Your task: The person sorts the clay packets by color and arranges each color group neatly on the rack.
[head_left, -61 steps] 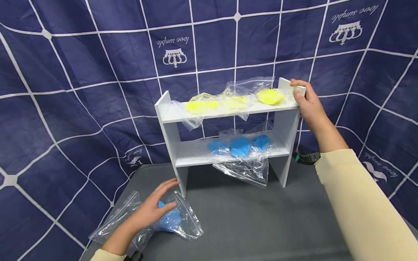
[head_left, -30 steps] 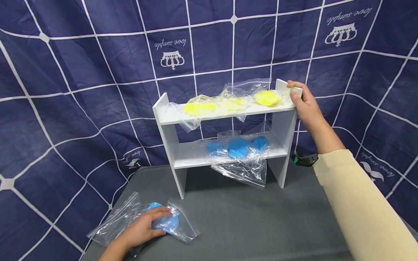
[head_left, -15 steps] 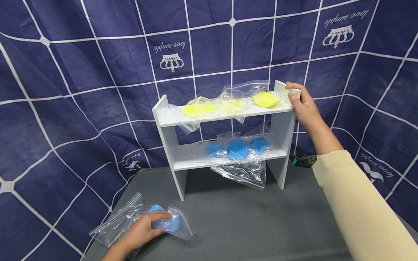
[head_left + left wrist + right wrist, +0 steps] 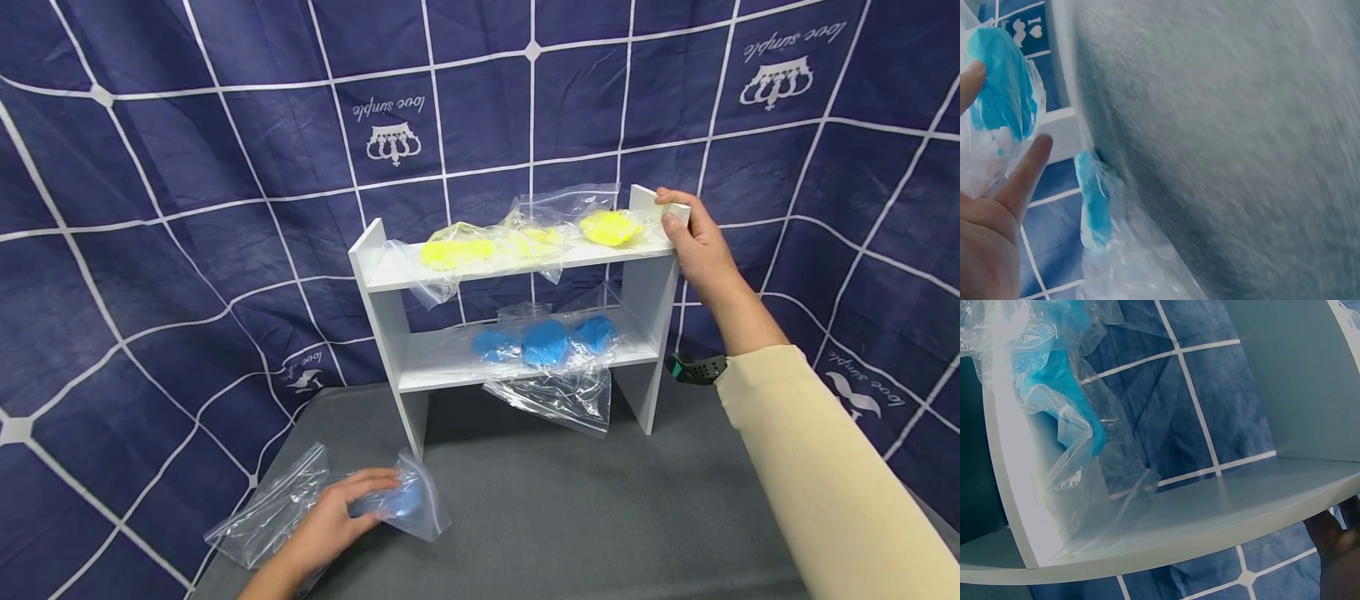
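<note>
My left hand [image 4: 326,521] grips a clear zip bag with a blue lump [image 4: 408,498] near the table's left front. In the left wrist view, that bagged lump [image 4: 1000,87] sits between thumb and fingers. A second bagged blue lump [image 4: 1094,206] lies beyond the thumb. My right hand [image 4: 705,246] holds the upper right side panel of a white two-tier shelf [image 4: 386,333]; the right wrist view catches only part of this hand [image 4: 1341,550]. Yellow lumps in clear bags [image 4: 459,253] lie along the top tier. Bagged blue lumps [image 4: 545,343] rest on the lower tier, one bag hanging over its edge.
A clear zip bag [image 4: 273,508] lies flat beside the left wrist. The shelf stands on a dark grey table [image 4: 585,517]. A blue cloth with white grid lines [image 4: 225,167] hangs behind and at both sides. A dark wristband [image 4: 697,368] sits by the right cuff.
My left hand has come down from above the blue lumps, closed on one bag and shifted it slightly up and right. The right hand keeps its hold on the shelf.
</note>
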Tool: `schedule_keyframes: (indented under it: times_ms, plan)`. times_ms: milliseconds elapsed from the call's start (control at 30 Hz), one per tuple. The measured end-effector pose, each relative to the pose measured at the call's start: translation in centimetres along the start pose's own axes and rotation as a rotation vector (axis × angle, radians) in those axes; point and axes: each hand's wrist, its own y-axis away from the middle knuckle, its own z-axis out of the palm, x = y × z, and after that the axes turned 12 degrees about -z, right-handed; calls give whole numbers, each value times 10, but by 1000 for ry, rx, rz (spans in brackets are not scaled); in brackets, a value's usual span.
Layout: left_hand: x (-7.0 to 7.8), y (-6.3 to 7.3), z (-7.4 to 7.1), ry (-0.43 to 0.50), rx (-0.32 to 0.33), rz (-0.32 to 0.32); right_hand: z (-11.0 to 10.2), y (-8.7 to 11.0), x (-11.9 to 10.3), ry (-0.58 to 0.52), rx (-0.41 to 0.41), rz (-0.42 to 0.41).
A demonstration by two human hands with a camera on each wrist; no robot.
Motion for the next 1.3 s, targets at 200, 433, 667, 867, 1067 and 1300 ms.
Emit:
schedule_keyframes:
  times_ms: [200, 433, 667, 867, 1067, 1300]
  plan:
    - [10, -6, -1, 48, 0, 17, 2, -2, 0, -33, -5, -3]
    - [32, -19, -5, 88, 3, 56, 5, -4, 0, -37, 0, -1]
    - [59, -44, -13, 156, 45, 131, 4, -5, 1, -26, -4, 2]
    - [74, -69, -17, 191, 98, 180, 3, -3, 1, 0, 0, 23]
    - [92, -99, -22, 169, 159, 180, 1, -1, 3, -1, 7, 19]
    - [105, -132, -17, 29, 258, 94, 0, -1, 5, -19, 3, 5]
